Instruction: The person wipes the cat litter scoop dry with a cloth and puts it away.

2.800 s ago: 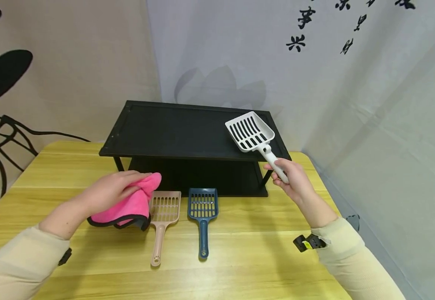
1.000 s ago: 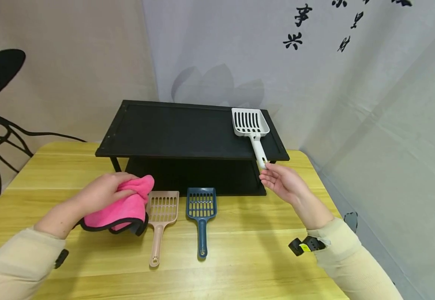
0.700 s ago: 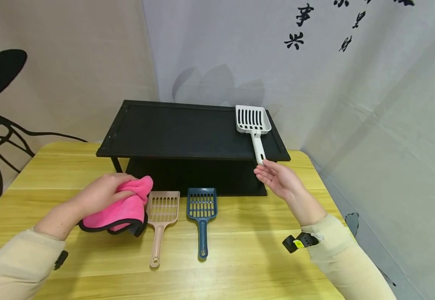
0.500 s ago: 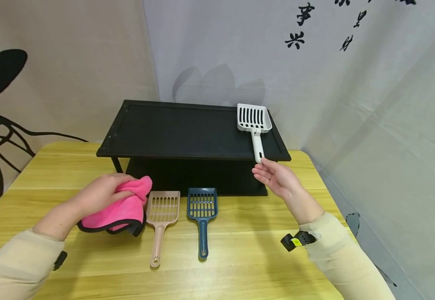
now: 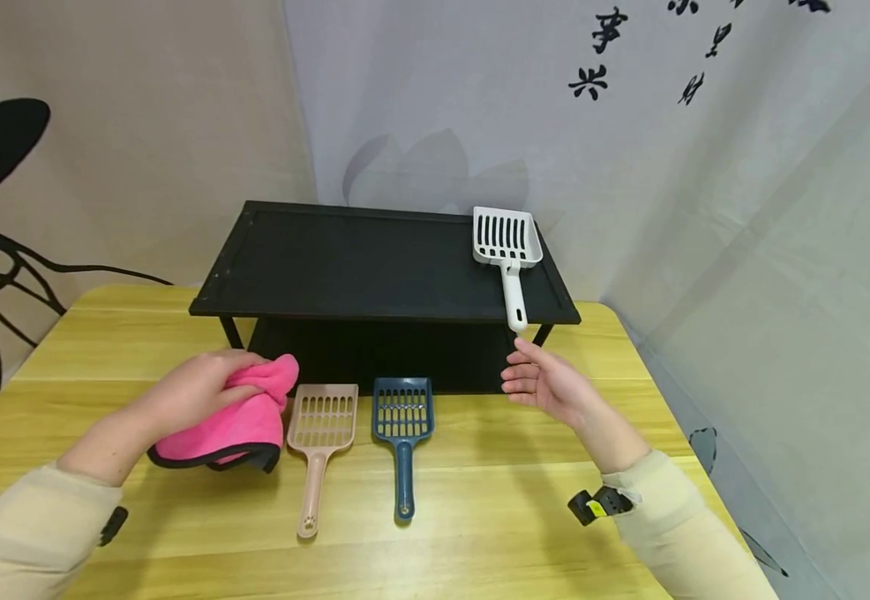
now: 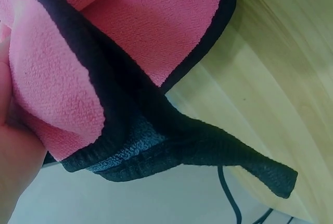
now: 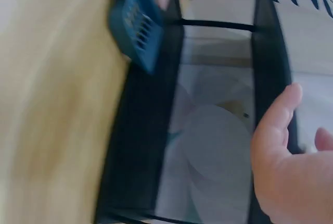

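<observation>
In the head view my left hand (image 5: pixel 195 396) grips a pink cloth (image 5: pixel 232 429) with a dark border, which hangs over the table's left side. The left wrist view shows this cloth (image 6: pixel 151 31) bunched beside my fingers and its grey-blue underside. A white litter scoop (image 5: pixel 513 296) lies on the right end of the black shelf's top, its handle jutting past the front edge. Just below that handle is my right hand (image 5: pixel 555 387), fingers loosely extended, holding nothing. On the table, a beige litter scoop (image 5: pixel 313 492) and a blue litter scoop (image 5: pixel 404 479) lie side by side.
The black two-tier shelf (image 5: pixel 352 258) stands at the back of the wooden table (image 5: pixel 480 533). A pale curtain (image 5: pixel 420 100) hangs behind it. In the blurred right wrist view, the blue scoop (image 7: pixel 136 26) sits against the shelf's lower tier.
The white scoop went from tilted in my right hand to lying on the shelf top, slid backward. My right hand has let go of its handle and drawn back slightly. My left hand keeps the cloth.
</observation>
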The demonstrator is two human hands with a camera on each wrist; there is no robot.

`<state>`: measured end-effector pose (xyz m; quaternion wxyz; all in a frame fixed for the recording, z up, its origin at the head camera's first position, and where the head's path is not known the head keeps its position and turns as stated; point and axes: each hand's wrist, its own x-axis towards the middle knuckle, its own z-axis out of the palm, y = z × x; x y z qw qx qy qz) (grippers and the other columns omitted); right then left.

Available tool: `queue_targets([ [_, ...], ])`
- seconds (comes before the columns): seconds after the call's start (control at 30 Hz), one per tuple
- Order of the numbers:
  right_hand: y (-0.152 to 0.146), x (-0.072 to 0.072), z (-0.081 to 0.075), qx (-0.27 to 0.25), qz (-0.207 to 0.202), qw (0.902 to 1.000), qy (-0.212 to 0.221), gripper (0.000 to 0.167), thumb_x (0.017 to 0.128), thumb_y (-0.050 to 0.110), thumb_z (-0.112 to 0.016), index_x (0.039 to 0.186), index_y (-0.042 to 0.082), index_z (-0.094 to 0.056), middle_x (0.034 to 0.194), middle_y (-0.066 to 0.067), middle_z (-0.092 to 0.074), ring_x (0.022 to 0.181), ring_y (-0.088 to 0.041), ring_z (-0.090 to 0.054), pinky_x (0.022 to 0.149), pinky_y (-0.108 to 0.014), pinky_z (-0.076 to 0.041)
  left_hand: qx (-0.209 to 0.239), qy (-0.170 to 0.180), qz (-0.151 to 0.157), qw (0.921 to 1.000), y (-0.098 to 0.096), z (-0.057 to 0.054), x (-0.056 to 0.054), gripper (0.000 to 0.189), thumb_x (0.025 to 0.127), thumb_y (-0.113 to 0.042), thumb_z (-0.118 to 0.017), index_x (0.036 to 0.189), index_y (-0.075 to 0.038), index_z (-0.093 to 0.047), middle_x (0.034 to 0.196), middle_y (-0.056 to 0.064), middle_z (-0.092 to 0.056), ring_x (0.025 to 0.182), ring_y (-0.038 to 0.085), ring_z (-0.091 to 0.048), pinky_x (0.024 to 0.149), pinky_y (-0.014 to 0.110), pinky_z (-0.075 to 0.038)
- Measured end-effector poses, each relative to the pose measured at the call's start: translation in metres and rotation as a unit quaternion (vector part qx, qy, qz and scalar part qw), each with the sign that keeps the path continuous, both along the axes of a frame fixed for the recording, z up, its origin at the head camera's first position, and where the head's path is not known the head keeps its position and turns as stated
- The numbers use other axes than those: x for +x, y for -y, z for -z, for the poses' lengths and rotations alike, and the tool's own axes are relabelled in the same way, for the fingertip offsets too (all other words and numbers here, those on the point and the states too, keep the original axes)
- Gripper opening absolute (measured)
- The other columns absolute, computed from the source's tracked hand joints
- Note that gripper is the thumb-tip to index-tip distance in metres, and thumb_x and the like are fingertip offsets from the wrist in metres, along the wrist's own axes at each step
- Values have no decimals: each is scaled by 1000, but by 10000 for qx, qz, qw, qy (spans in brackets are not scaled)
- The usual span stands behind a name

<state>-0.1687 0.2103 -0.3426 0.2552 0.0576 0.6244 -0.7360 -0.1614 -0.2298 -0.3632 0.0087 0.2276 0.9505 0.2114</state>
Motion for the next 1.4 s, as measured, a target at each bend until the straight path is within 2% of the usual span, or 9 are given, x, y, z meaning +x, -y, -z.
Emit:
queue_targets([
  [0.13, 11, 7, 25, 364, -494, 9981, 39, 23, 100, 30, -41, 97, 10, -53, 77, 5, -66, 70, -8, -65, 68, -23, -55, 21, -20, -17, 10000, 0, -1, 0, 35, 83, -20, -70, 113, -4, -64, 105, 13, -67, 95, 28, -62, 85, 49, -51],
  [0.3, 33, 23, 61, 918, -992, 9907, 177, 43, 97, 29, -45, 121, -7, -46, 96, -10, -66, 79, -12, -65, 77, -32, -56, 6, -54, -27, 10000, 1, -2, 0, 36, 83, -20, -71, 114, -4, -64, 106, 13, -67, 96, 29, -62, 85, 50, -51],
  [0.43, 51, 36, 86, 947, -1280, 9866, 344, 54, 97, 28, -44, 130, -14, -38, 117, -29, -58, 91, -21, -66, 85, -41, -55, -9, -47, -52, 10000, 1, -3, 1, 35, 83, -20, -70, 114, -4, -64, 107, 13, -67, 97, 29, -62, 86, 50, -50],
  [0.57, 67, 45, 101, 713, -1369, 9860, 636, 51, 98, 27, -42, 129, -13, -39, 122, -32, -54, 100, -29, -64, 87, -46, -53, -3, -57, -46, 10000, 1, -3, 2, 34, 83, -19, -70, 113, -5, -64, 106, 12, -67, 95, 27, -62, 85, 49, -51],
  [0.8, 86, 51, 111, 143, -1285, 9860, 1053, 50, 99, 29, -41, 128, -11, -38, 118, -25, -56, 100, -28, -62, 94, -52, -48, 24, -112, 35, 9999, -2, -5, 1, 33, 83, -19, -70, 113, -7, -65, 103, 9, -68, 92, 23, -62, 83, 47, -52],
  [0.97, 90, 51, 112, -67, -1209, 9861, 1135, 26, 98, 27, -42, 104, 4, -52, 92, -7, -63, 83, -19, -63, 90, -47, -51, 40, -9, 29, 10000, -3, -7, 1, 35, 84, -20, -69, 116, -6, -63, 107, 12, -67, 94, 26, -62, 84, 48, -52],
  [1.07, 87, 51, 110, -165, -1011, 9880, 1154, 21, 98, 24, -42, 94, 9, -55, 83, -4, -62, 78, -18, -64, 84, -42, -54, 61, 33, 37, 10000, -4, -8, 1, 38, 84, -20, -69, 118, -6, -62, 111, 14, -66, 97, 28, -62, 85, 49, -51],
  [1.23, 74, 50, 106, -100, -625, 9907, 1206, 27, 99, 21, -40, 110, -1, -50, 83, -5, -56, 71, -14, -63, 68, -27, -55, 96, 19, 99, 9999, -4, -8, 2, 41, 83, -18, -70, 121, -4, -60, 112, 16, -65, 95, 27, -62, 83, 47, -52],
  [1.4, 59, 47, 107, 67, -638, 9927, 1021, 27, 100, 21, -37, 113, -2, -44, 76, 2, -54, 54, -1, -49, 47, -10, -40, 146, -11, 129, 9998, -3, -7, 2, 40, 82, -16, -71, 119, -4, -62, 107, 13, -67, 90, 22, -62, 79, 43, -53],
])
